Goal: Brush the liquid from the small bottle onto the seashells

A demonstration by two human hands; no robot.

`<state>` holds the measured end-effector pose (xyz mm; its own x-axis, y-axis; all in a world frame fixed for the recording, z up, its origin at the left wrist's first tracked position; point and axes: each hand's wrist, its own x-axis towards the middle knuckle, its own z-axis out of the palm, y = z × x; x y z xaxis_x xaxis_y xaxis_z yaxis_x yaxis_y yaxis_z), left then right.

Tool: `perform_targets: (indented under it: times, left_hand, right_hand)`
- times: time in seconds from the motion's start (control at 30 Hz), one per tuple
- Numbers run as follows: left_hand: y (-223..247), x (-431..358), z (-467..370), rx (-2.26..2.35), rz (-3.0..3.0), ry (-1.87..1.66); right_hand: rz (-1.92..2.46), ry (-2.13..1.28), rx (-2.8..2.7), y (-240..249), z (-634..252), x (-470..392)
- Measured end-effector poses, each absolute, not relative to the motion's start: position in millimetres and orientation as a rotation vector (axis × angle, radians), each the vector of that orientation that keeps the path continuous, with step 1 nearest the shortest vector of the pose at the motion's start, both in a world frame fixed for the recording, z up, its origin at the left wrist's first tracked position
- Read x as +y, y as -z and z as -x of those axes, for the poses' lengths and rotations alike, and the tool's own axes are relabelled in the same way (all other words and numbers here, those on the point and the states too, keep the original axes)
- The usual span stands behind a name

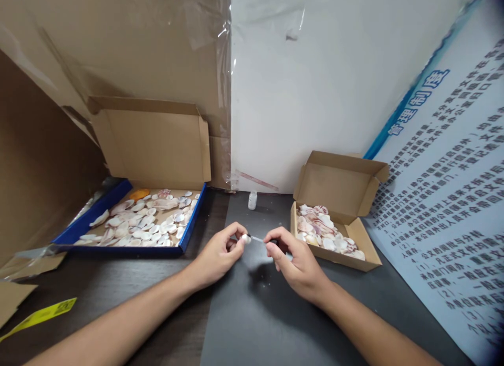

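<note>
My left hand (218, 255) pinches a small white shell (246, 239) between its thumb and fingertips, above the dark grey mat (240, 313). From the right, my right hand (299, 266) grips a thin, pale stick (257, 239) that points at the shell. The stick's far end is at or very close to the shell; I cannot tell whether they touch. Most of what my right fingers close around is hidden. Behind both hands, a small clear bottle (252, 200) with whitish contents stands upright on the mat.
On the left, a blue-edged cardboard box (191, 224) with its lid up holds many shells (145, 219). A smaller open cardboard box (376, 245) with shells stands on the right. Cardboard and a white panel (299, 93) rise behind; a printed sheet (444, 198) leans at right. A yellow strip (43, 316) lies front left.
</note>
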<state>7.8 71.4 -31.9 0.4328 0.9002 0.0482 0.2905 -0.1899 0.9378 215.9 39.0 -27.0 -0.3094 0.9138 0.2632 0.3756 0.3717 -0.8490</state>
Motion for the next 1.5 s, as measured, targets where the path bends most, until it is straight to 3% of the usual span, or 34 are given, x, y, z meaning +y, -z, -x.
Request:
perform_targets:
  times: [1.5]
  left_hand:
    - [37.8,73.0,-5.8,1.029,-1.771,-0.787]
  right_hand:
    - [1.078,-0.841,-1.869,25.8,-215.7,37.5]
